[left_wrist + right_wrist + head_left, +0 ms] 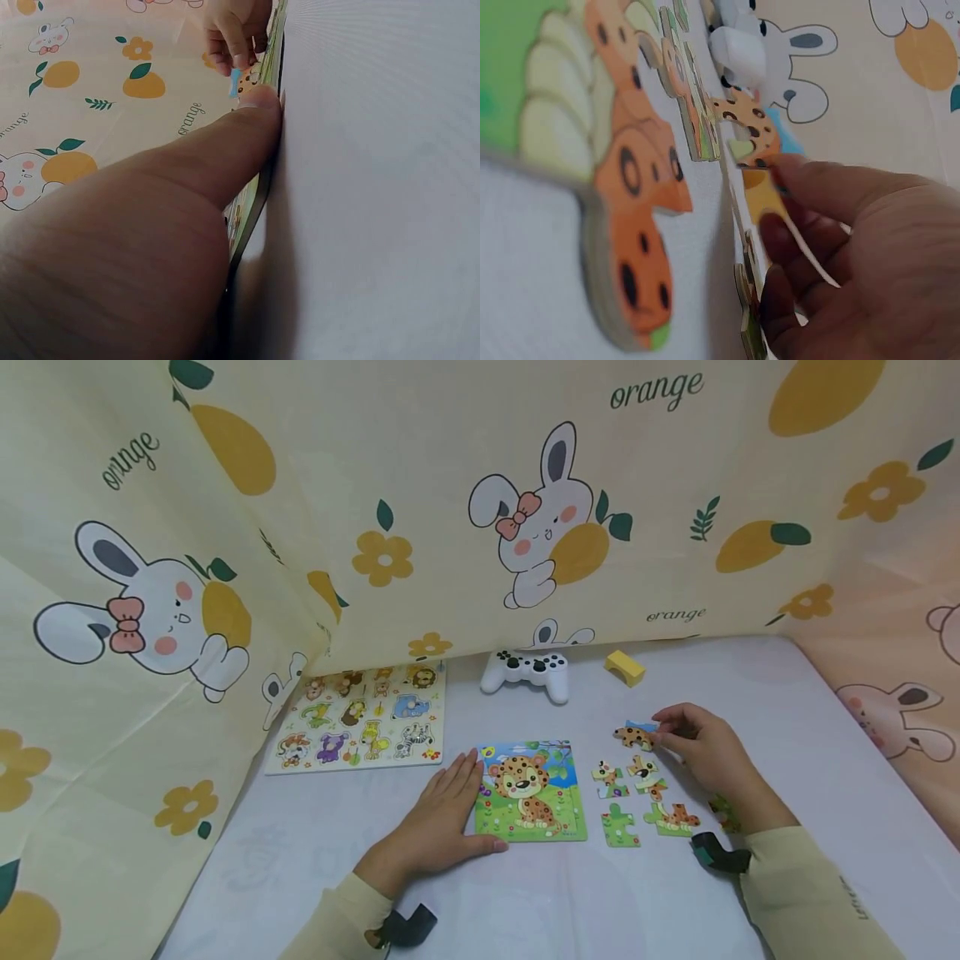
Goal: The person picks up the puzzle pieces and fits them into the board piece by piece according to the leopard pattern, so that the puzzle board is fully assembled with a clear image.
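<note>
A square leopard puzzle board [531,793] lies on the white table. My left hand [438,814] rests flat along its left edge, fingers straight, thumb at the lower left corner; the left wrist view shows the thumb [225,146] against the edge. My right hand [701,743] pinches a spotted puzzle piece [635,736] with blue on it; the right wrist view shows this piece [759,131] between thumb and fingertips. Below it lie several loose pieces, among them a green one [620,827] and an orange-and-green one [672,820]. Another piece [724,814] is partly hidden by the right forearm.
An animal board [360,718] lies at the back left. A white game controller [526,672] and a yellow arched block [625,668] stand near the back edge. A printed curtain [450,443] hangs behind and at both sides of the table.
</note>
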A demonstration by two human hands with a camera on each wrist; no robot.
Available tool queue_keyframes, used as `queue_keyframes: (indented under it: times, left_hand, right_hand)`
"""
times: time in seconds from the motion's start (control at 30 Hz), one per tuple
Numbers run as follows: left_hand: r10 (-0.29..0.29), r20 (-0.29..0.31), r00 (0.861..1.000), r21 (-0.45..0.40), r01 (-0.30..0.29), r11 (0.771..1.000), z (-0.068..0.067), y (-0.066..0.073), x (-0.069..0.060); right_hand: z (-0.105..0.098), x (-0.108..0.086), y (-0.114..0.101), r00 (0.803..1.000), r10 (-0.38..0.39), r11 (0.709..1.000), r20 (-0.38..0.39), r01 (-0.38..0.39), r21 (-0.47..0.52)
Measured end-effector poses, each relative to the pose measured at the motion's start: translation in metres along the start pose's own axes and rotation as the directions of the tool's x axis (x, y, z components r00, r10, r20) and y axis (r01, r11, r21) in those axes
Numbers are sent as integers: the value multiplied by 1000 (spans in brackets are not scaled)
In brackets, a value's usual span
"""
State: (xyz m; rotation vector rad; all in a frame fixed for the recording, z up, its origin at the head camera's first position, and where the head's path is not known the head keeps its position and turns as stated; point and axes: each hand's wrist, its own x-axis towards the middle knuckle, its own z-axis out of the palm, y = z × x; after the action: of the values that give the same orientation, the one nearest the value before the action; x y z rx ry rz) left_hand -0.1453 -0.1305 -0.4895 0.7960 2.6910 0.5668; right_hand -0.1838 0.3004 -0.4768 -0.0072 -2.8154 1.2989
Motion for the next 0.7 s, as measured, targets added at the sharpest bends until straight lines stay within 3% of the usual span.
queue_keyframes:
  times: [0.37, 0.7]
  left_hand:
    - [4, -9, 1000, 1, -4, 1000, 0, 1, 0]
    - [3, -12, 1000, 4, -3, 1000, 0, 1, 0]
  right_hand:
    - [-1, -1, -8, 999, 38, 996, 6, -38, 86]
    - [3, -9, -40, 997, -67, 965, 42, 54, 257]
